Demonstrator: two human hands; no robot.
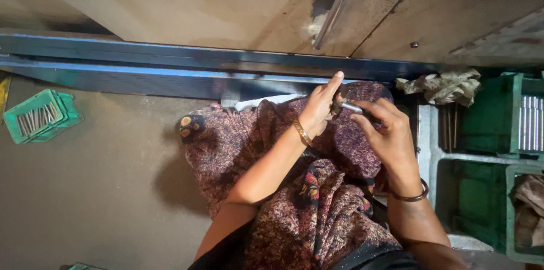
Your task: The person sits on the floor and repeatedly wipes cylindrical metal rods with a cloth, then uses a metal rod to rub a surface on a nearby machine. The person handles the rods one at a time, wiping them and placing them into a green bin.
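A short shiny metal rod (pixel 352 108) lies between both hands, held over my lap of dark patterned cloth (pixel 272 151). My right hand (pixel 388 134) grips the rod from the right with its fingers curled around it. My left hand (pixel 322 105) touches the rod's left end with thumb and fingers, its forefinger pointing up. Each wrist wears a bangle. What sits at the rod's left tip is hidden by my fingers.
A long blue metal beam (pixel 141 69) runs across just beyond my knees. Green crates (pixel 487 117) at the right hold several metal rods (pixel 531 122) and a crumpled rag (pixel 442 86). A small green basket (pixel 37 116) of rods lies on the floor at left.
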